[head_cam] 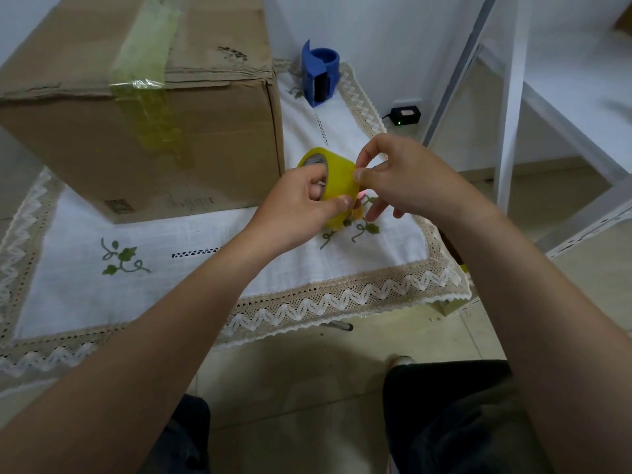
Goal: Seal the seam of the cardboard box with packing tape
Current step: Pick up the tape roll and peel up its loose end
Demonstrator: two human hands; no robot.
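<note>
A big brown cardboard box (pixel 102 138) stands on the table at the left, with a strip of yellowish tape (pixel 147 80) running along its top seam and down the near face. My left hand (pixel 297 210) holds a yellow roll of packing tape (pixel 337 183) just right of the box, fingers through the core and thumb on the outside. My right hand (pixel 403 176) pinches at the roll's outer surface with thumb and forefinger, the other fingers spread below.
A white embroidered cloth with a lace border (pixel 342 302) covers the table. A blue tape dispenser (pixel 319 75) stands at the back. A white metal frame (pixel 509 114) rises on the right, a black adapter (pixel 405 116) sits at the wall, and my knees are below.
</note>
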